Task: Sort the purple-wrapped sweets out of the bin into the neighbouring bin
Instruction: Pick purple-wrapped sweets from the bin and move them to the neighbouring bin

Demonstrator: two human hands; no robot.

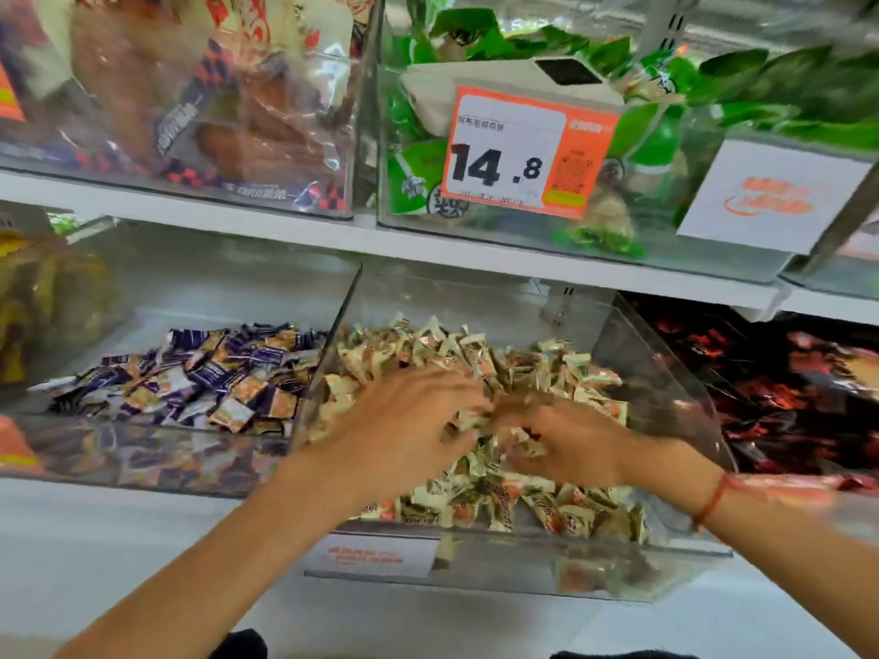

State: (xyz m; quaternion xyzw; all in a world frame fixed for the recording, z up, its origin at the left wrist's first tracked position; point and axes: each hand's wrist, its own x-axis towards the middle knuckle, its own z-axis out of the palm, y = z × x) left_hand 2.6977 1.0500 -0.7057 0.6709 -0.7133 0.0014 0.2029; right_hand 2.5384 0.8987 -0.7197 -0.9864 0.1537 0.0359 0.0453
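Purple-wrapped sweets (200,373) filled the left clear bin (142,449); none showed in the middle bin (523,554) of cream-wrapped sweets (523,368). There the left hand (404,425) and right hand (566,439) dug in together, fingers curled among wrappers, though blur hid whether they gripped any. Raking could spill sweets over the low front wall.

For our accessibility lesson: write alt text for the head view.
Both hands, left and right, dig into a clear bin of cream-wrapped sweets. The bin to its left holds purple sweets. A 14.8 price tag hangs on the shelf above.
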